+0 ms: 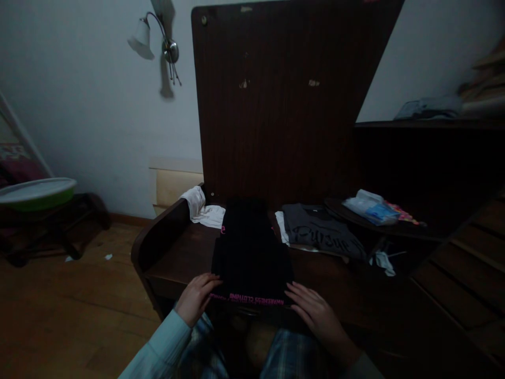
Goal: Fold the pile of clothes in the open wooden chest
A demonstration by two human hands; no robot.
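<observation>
Our left hand (197, 297) and right hand (315, 310) rest at the near corners of a folded black garment (252, 258), fingertips touching its sides; whether they pinch the cloth we cannot tell. Pink lettering (256, 299) runs along its near edge. The garment lies on a dark wooden tabletop (177, 258), between a crumpled white cloth (202, 209) on our left and a folded grey shirt (319, 229) on our right. Beyond the shirt, we see a plastic packet (373, 206) on a rounded shelf (412, 230). A tall dark panel (276, 116) stands behind, beside a wall lamp (142, 41).
</observation>
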